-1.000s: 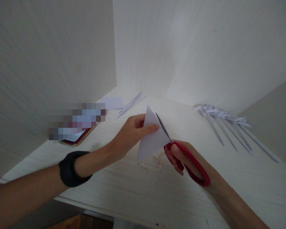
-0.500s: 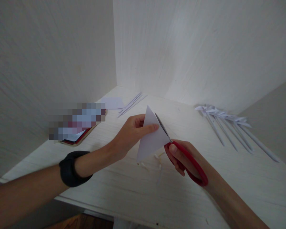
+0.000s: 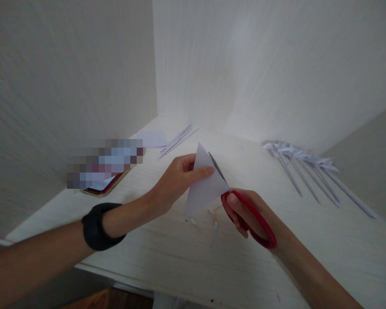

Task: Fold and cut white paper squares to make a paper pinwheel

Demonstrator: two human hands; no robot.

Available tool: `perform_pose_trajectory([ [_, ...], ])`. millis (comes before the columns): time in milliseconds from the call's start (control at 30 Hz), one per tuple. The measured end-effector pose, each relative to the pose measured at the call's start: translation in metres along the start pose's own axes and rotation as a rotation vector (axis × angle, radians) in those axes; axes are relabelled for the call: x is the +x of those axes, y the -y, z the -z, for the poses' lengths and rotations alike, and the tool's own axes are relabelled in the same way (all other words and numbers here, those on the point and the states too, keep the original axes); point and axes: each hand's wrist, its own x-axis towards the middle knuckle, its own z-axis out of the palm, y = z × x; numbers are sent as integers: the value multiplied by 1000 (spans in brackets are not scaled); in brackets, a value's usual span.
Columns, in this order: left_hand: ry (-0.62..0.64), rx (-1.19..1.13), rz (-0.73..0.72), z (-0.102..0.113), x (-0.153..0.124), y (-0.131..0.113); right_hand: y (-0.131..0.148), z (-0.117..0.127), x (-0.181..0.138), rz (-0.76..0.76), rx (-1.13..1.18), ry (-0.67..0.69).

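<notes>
My left hand [image 3: 176, 180] pinches a white triangular piece of paper [image 3: 203, 189], thumb on the near face and fingers behind it. A dark band circles that wrist. My right hand [image 3: 244, 210] grips a pair of scissors [image 3: 259, 216] by red handles. The metal blades run along the paper's right edge, pointing up and away; whether they bite into the paper I cannot tell. Below the paper, a few small cotton-tipped bits [image 3: 214, 216] lie on the white tabletop [image 3: 167, 253].
At the left stands a partly blurred phone-like object [image 3: 112, 167]. Behind my left hand lie a flat paper piece [image 3: 152, 139] and several thin paper sticks [image 3: 178, 140]. Rolled paper sticks with folded white tops [image 3: 309, 161] rest at the right. White walls [image 3: 244, 64] enclose the back and left.
The scissors and my right hand have shifted very slightly to the left. The left hand and the paper look almost the same.
</notes>
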Motion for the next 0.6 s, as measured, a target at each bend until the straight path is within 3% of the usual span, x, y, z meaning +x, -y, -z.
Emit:
perform_pose_trajectory([
  [600,-72,91,-20,3,3,0,2,2,-2,-11,-10,-25],
])
